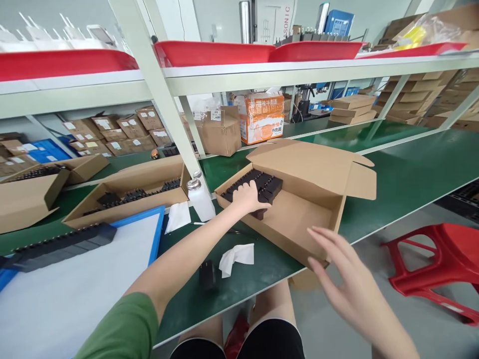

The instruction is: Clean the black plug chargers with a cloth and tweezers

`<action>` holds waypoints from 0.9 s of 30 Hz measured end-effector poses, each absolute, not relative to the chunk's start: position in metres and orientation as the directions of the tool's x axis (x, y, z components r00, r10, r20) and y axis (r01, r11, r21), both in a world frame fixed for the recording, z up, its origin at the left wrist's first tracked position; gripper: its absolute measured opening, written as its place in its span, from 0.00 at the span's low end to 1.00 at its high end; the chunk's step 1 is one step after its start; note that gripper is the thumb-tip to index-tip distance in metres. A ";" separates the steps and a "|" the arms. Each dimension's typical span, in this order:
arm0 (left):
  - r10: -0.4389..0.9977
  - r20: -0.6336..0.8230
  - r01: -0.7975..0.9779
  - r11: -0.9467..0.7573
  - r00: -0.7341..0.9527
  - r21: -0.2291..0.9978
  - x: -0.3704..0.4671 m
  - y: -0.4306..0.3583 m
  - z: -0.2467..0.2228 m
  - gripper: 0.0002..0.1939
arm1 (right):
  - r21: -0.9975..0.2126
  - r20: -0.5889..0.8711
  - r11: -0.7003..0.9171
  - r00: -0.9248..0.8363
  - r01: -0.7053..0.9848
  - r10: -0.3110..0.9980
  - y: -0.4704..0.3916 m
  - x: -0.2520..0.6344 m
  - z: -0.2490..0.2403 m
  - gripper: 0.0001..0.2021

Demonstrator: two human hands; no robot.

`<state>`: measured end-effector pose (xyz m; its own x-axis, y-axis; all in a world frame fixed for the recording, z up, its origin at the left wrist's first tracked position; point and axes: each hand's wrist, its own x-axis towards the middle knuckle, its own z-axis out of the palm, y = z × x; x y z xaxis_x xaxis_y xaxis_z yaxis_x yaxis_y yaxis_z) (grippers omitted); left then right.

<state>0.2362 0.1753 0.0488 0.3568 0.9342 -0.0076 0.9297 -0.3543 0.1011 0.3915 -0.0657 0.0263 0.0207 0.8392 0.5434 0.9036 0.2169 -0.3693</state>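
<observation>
An open cardboard box (299, 212) lies on the green bench, its lid folded back. Rows of black power adapters (270, 183) with small metal pins fill its left side. My left hand (247, 198) reaches in with fingers curled over an adapter at the front of the rows; the hand covers most of it. By the box's front right corner, my right hand (339, 262) is open with fingers spread and nothing in it. One loose black adapter (208, 275) rests on the bench in front of my left forearm, beside a crumpled white wipe (236, 258).
A white bottle with a metal top (202, 199) stands left of the box, near a shelf post (164, 94). Farther left are a blue-edged tray (138, 239) with a row of adapters and another cardboard box (127, 212). A red stool (437, 259) stands right.
</observation>
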 end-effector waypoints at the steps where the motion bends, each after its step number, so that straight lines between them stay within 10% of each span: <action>1: 0.928 -0.040 0.926 -0.366 0.371 0.094 0.229 0.176 0.051 0.22 | -0.364 0.454 0.178 0.008 0.914 0.891 -0.047 0.393 0.037 0.22; 11: 0.893 -0.242 0.924 -0.352 0.379 0.151 0.219 0.185 0.047 0.19 | -0.096 -0.142 0.070 -0.083 0.993 0.986 0.126 0.352 0.047 0.18; 27: 0.925 -0.018 0.897 -0.363 0.379 0.252 0.154 0.229 0.056 0.19 | 0.115 -0.006 0.062 -0.062 0.991 0.998 0.149 0.352 0.025 0.19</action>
